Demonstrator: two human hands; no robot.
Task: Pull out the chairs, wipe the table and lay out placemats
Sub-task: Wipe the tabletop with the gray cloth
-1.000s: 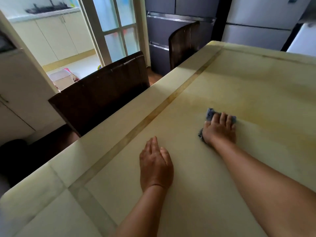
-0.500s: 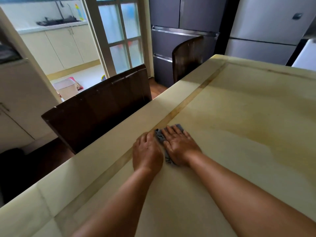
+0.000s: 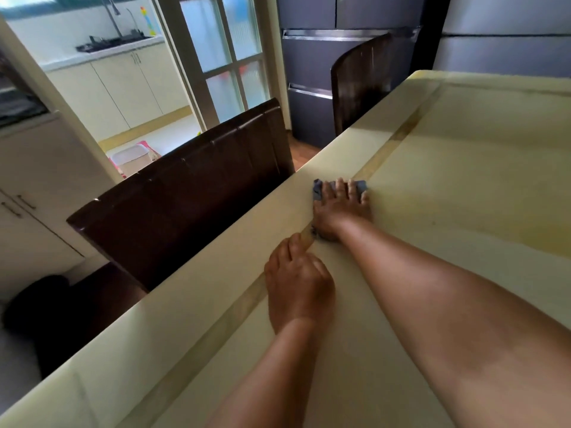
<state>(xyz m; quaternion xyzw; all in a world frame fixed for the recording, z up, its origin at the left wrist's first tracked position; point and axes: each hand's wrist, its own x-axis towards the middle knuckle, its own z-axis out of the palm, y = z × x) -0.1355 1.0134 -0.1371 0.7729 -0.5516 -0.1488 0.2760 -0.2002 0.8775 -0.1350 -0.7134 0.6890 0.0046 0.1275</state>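
Observation:
A cream table [image 3: 463, 186] with a tan inlay stripe fills the right and lower view. My right hand [image 3: 341, 208] lies flat on a small blue-grey cloth [image 3: 317, 189] and presses it onto the stripe near the table's left edge; the cloth shows only past the fingertips and beside the thumb. Closer to me, my left hand [image 3: 298, 288] rests palm down on the table, fingers straight. A dark brown chair [image 3: 191, 196] stands against the left edge, and a second dark chair [image 3: 358, 84] stands farther along that side.
Dark grey cabinet fronts [image 3: 312, 72] and a silver refrigerator [image 3: 506, 35] stand beyond the table's far end. A glass-paned door [image 3: 222, 57] opens onto a kitchen with cream cupboards. A white cabinet [image 3: 34, 180] stands to the left of the nearer chair.
My right hand swept the cloth from mid-table to the left stripe, then pushed it farther along the stripe away from me. My left hand slid forward on the table.

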